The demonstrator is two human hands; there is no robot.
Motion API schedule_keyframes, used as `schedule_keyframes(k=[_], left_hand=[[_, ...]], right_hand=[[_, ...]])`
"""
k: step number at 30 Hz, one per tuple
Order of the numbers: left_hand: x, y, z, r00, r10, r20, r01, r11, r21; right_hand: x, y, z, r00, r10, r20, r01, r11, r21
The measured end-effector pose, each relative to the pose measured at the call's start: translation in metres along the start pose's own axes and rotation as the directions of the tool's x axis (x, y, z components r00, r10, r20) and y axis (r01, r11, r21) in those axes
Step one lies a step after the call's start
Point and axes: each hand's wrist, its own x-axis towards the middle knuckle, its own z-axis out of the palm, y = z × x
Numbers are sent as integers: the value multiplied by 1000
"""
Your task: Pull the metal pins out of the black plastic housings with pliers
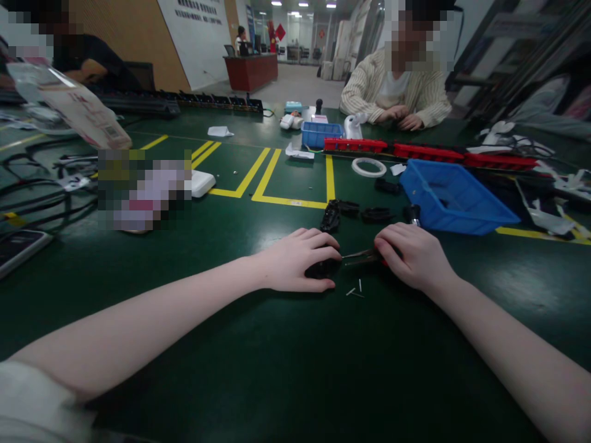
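My left fingers curled round black part on worktop; my right fingers wrapped round slim two-pronged tool, prongs slightly apart, tips beside part. Three small pins loose, nearer me.

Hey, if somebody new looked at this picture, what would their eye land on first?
Probably the two bare hands on the dark green table: the left hand curls around a small black part, and the right hand holds a thin two-pronged tool pointing toward it. Next would likely come the bright blue bin beyond the right hand, and the row of red strips behind that bin.
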Motion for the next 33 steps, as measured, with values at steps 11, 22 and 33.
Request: schedule_keyframes(k=[11, 22, 33], left_hand=[[0, -3, 5, 996, 49, -81, -44, 997, 64], [-1, -2, 4, 996, 33, -79, -27, 997, 76], [-1, -2, 5, 998, 26, -65, -21, 997, 69]], right_hand=[[-1, 1, 3, 997, -78, -13, 78, 997, 8], [1, 1, 4, 1000, -28, 13, 28, 999, -45], [-3, -17, -16, 986, -163, 19, 163, 987, -8]])
